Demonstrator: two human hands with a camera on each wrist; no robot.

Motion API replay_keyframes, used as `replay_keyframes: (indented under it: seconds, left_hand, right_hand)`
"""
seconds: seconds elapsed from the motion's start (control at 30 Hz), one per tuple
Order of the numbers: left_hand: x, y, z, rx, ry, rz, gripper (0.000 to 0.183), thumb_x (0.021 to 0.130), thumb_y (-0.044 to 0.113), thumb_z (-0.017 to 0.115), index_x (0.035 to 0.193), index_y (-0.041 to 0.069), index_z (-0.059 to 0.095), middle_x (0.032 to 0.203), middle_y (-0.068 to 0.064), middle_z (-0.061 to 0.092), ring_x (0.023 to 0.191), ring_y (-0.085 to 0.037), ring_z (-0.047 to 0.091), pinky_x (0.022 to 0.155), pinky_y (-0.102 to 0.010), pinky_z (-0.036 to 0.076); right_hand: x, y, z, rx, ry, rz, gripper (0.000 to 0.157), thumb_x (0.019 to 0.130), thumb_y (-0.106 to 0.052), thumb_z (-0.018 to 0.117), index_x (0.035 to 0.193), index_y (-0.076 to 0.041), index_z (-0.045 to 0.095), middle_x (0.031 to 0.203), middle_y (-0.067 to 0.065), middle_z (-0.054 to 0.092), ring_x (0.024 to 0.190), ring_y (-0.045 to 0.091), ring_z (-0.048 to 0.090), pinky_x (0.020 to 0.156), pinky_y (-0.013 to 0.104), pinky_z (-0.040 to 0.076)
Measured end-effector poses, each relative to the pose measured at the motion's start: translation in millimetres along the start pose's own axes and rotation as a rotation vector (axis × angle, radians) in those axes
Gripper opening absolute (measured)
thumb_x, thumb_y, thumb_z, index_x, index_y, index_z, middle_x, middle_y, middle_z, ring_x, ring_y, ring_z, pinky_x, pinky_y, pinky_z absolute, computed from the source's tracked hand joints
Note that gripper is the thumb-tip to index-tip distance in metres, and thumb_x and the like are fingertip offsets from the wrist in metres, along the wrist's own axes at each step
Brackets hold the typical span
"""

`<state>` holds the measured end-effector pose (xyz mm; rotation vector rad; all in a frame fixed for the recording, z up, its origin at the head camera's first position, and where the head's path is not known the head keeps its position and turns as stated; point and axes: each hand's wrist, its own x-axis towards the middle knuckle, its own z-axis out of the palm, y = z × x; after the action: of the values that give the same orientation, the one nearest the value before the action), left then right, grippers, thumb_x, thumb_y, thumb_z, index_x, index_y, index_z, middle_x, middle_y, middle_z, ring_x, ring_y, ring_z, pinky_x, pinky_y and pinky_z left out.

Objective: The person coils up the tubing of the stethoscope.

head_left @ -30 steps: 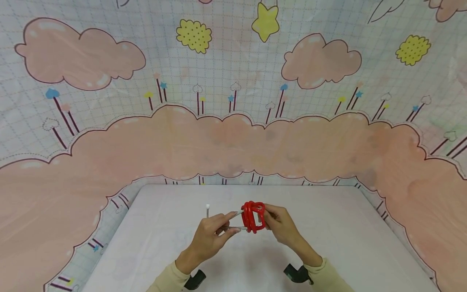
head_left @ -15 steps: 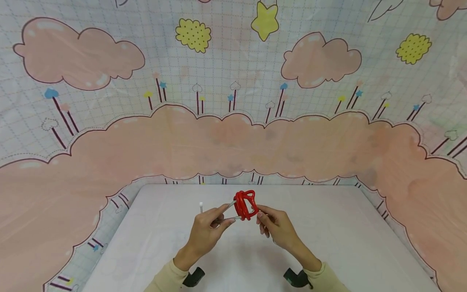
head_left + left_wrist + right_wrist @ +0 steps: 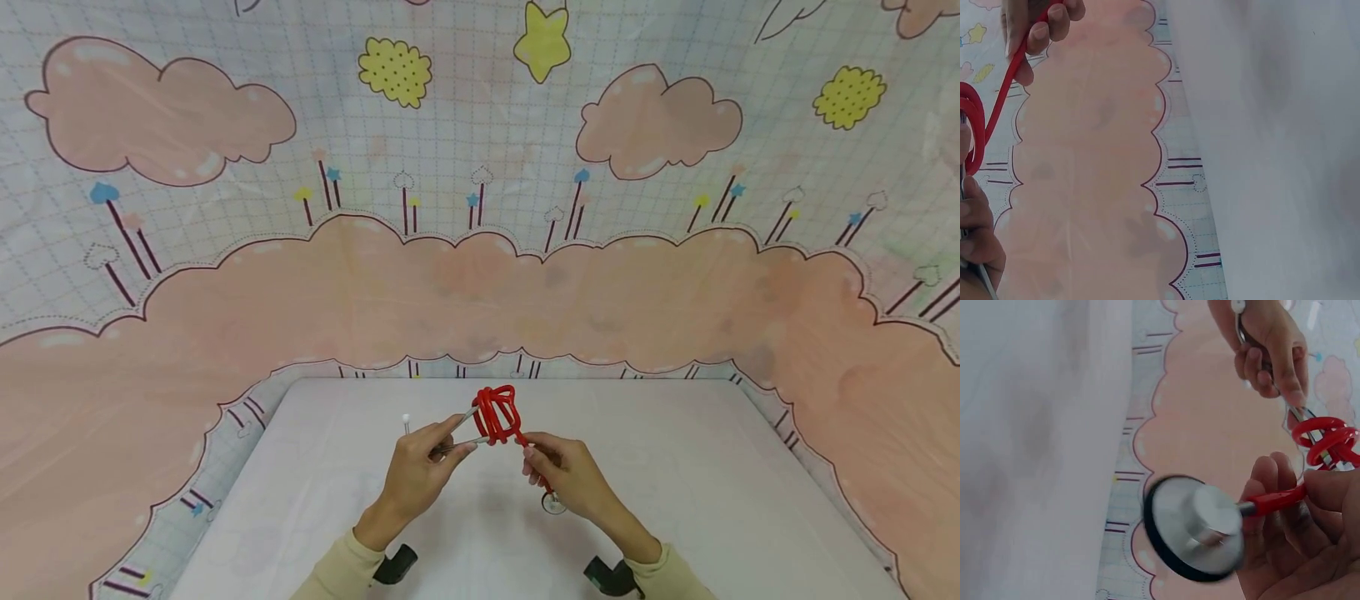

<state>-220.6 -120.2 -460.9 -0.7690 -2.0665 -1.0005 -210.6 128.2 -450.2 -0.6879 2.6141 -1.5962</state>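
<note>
Above the white table, a stethoscope (image 3: 495, 415) has its red tubing wound in several loops around its metal ear tubes. My left hand (image 3: 416, 471) grips those ear tubes, and a white ear tip (image 3: 407, 418) sticks up behind the knuckles. Thumb and fingers of my right hand (image 3: 567, 473) pinch the straight end of the red tubing, just below the loops. From that end hangs the round metal chest piece (image 3: 1194, 528) with its dark rim, large and slightly blurred in the right wrist view. The left wrist view shows the tubing (image 3: 1004, 94) stretched between both hands.
The white table (image 3: 712, 492) spreads beneath both hands. Behind it hangs a printed cloth (image 3: 450, 300) with clouds and stars. Dark wrist-worn devices sit below each forearm, one of them a black camera (image 3: 396, 565) on the left.
Both hands have shifted left and slightly up with the stethoscope. My right hand has drawn away from the loops, down and right, and the chest piece now shows below it.
</note>
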Motion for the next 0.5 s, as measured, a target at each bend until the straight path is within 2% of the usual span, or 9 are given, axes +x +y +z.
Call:
replay_keyframes:
  seconds: [0.07, 0.27, 0.37, 0.5]
  left_hand:
    - [-0.2, -1.5, 0.1, 0.003, 0.001, -0.015, 0.039, 0.077, 0.011, 0.083, 0.112, -0.001, 0.070, 0.066, 0.005, 0.054, 0.056, -0.001, 0.039, 0.050, -0.010, 0.033]
    - [-0.7, -5.3, 0.0, 0.016, 0.001, -0.048, 0.039, 0.077, 0.012, 0.083, 0.112, 0.000, 0.071, 0.065, 0.006, 0.053, 0.057, 0.000, 0.038, 0.050, -0.012, 0.034]
    - [-1.4, -5.7, -0.2, 0.017, -0.004, -0.057, 0.039, 0.077, 0.013, 0.083, 0.112, -0.001, 0.071, 0.065, 0.006, 0.053, 0.058, 0.002, 0.037, 0.050, -0.013, 0.035]
    - [-2.5, -6.6, 0.1, 0.022, -0.018, -0.066, 0.039, 0.078, 0.014, 0.082, 0.112, -0.001, 0.071, 0.064, 0.006, 0.053, 0.057, 0.001, 0.038, 0.050, -0.013, 0.036]
  right_hand:
    - [-1.2, 0.3, 0.1, -0.009, -0.008, 0.009, 0.030, 0.099, -0.018, 0.058, 0.125, -0.002, 0.063, 0.082, 0.006, 0.068, 0.069, 0.028, 0.065, 0.059, 0.024, 0.055]
    - [-5.9, -1.1, -1.7, -0.023, -0.028, -0.032, 0.037, 0.097, -0.020, 0.062, 0.132, -0.013, 0.056, 0.083, 0.008, 0.071, 0.064, 0.007, 0.062, 0.061, 0.024, 0.056]
    - [-8.6, -3.1, -2.2, -0.008, -0.059, -0.061, 0.032, 0.097, -0.020, 0.062, 0.128, -0.015, 0.059, 0.084, 0.007, 0.070, 0.065, 0.005, 0.061, 0.061, 0.025, 0.056]
    - [-12.0, -5.7, -1.3, 0.005, -0.110, -0.049, 0.023, 0.097, -0.019, 0.062, 0.119, -0.014, 0.066, 0.085, 0.003, 0.070, 0.066, 0.004, 0.062, 0.062, 0.025, 0.057]
